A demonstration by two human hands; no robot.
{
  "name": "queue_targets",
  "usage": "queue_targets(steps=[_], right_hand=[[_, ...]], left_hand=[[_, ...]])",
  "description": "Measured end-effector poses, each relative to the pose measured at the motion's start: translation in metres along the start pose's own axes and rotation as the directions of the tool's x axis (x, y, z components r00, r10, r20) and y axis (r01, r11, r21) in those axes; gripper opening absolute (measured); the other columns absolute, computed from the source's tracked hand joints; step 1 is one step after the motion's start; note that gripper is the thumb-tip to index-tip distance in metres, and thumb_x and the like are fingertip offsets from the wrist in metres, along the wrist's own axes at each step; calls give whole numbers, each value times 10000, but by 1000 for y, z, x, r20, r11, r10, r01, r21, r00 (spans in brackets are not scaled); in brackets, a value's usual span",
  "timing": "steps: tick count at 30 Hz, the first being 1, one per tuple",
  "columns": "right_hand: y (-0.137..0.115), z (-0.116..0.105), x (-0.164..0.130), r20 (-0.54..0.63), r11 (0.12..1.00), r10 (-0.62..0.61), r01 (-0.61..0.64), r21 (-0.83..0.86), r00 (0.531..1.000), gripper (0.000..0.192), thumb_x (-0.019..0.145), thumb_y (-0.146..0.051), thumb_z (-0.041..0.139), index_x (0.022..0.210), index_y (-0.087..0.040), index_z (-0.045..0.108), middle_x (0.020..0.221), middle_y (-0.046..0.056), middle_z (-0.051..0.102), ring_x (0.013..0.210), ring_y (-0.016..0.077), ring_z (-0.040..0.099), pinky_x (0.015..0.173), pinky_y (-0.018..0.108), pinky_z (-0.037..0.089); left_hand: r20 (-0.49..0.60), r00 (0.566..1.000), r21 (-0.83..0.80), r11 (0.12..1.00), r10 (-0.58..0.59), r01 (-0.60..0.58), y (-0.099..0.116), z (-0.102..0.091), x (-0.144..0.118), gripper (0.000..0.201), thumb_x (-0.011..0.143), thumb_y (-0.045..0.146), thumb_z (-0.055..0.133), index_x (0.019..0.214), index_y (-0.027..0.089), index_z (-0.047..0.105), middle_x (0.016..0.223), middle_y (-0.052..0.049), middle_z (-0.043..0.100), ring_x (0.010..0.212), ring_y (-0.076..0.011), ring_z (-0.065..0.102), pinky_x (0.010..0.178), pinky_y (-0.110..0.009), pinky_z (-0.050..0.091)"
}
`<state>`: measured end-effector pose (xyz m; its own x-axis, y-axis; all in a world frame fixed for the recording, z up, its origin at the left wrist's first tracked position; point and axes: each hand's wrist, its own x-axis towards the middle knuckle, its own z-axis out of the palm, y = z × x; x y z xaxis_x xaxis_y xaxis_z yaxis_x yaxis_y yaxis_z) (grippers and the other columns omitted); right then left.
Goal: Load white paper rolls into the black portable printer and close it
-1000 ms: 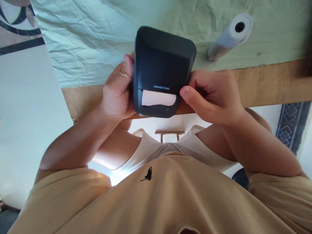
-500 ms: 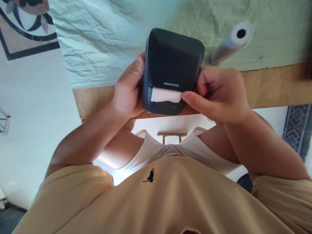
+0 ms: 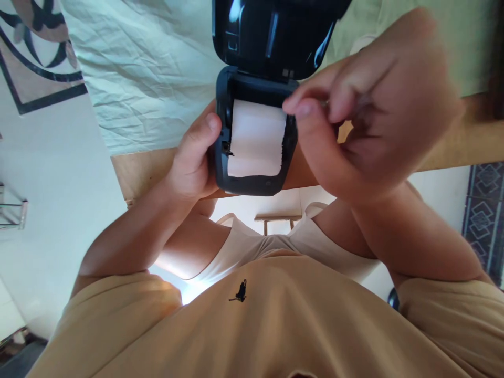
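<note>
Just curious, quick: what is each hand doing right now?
Left hand: closed around the printer, holding it.
Right hand: fingers curled near the open lid; blurred, a grip cannot be told.

I am counting one label printer in front of me, with its one lid standing open. One strip of white paper is lying in its bay. I am using two hands: my left hand is gripping the printer's side, and my right hand is hovering blurred beside the paper, fingers curled. One bench is carrying one wrinkled green cloth.
</note>
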<state>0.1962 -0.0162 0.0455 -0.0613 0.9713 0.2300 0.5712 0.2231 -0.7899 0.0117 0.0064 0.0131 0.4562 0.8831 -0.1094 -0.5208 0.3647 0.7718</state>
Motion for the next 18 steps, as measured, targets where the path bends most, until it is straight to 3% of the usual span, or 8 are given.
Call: queue_targets(steps=[3,5,7,9,11,12,15,18], right_hand=[[-6,7,-1,-147,975,-100,68,-210,984,198,841,-323,612,722,-198,516,628,-27,573,545,74,412,586,296,252],[-12,9,-2,-146,933,-123,64,-354,982,102,870,-270,573,799,-201,594,660,-35,605,575,66,434,600,281,222],[-19,8,-2,-85,880,-78,29,-474,993,148,915,-251,506,888,-226,649,665,-34,612,598,74,464,627,274,220],[-23,4,1,19,844,-6,15,-536,1000,153,910,-292,529,938,-248,673,669,-28,608,559,70,442,622,268,190],[-23,0,5,120,837,8,59,-545,993,141,846,-360,643,939,-260,677,655,-27,586,497,44,327,595,257,129],[-22,-2,7,160,838,1,86,-540,987,176,813,-382,690,945,-267,677,647,-28,573,483,36,248,581,254,99],[-21,-3,12,215,837,-13,128,-532,977,324,763,-434,740,1057,-316,671,606,-31,519,504,54,85,552,250,68],[-26,-5,12,221,862,-5,117,-494,975,326,783,-412,691,1098,-332,668,580,-28,475,514,82,128,546,259,112]], left_hand=[[-56,998,72,997,-11,15,-2,1,1,318,898,414,557,1083,183,673,981,-85,732,1211,-276,666,956,-368,573],[-118,992,90,995,52,-41,-5,2,1,349,873,441,580,1069,163,662,908,-80,718,1203,-290,668,936,-389,577],[-147,982,99,989,122,-108,-7,2,1,407,884,493,574,1062,136,657,878,-78,709,1169,-286,681,852,-353,584],[-97,994,121,992,57,-45,-7,-1,0,416,877,473,636,1091,117,658,907,-87,717,1125,-272,695,706,-273,553],[-28,995,136,986,-91,94,-7,-5,-1,388,833,357,714,1129,112,664,939,-103,728,1074,-269,712,580,-236,484],[-46,999,106,994,-5,9,-7,-7,-1,352,843,408,663,1073,142,682,878,-79,722,983,-243,729,507,-221,432],[-77,992,65,993,101,-96,-11,-9,0,325,904,404,551,1019,143,707,842,-91,721,871,-246,741,583,-284,523],[-50,994,18,995,99,-98,-11,-9,1,321,920,393,518,935,136,711,781,-82,713,871,-253,745,709,-342,591]])
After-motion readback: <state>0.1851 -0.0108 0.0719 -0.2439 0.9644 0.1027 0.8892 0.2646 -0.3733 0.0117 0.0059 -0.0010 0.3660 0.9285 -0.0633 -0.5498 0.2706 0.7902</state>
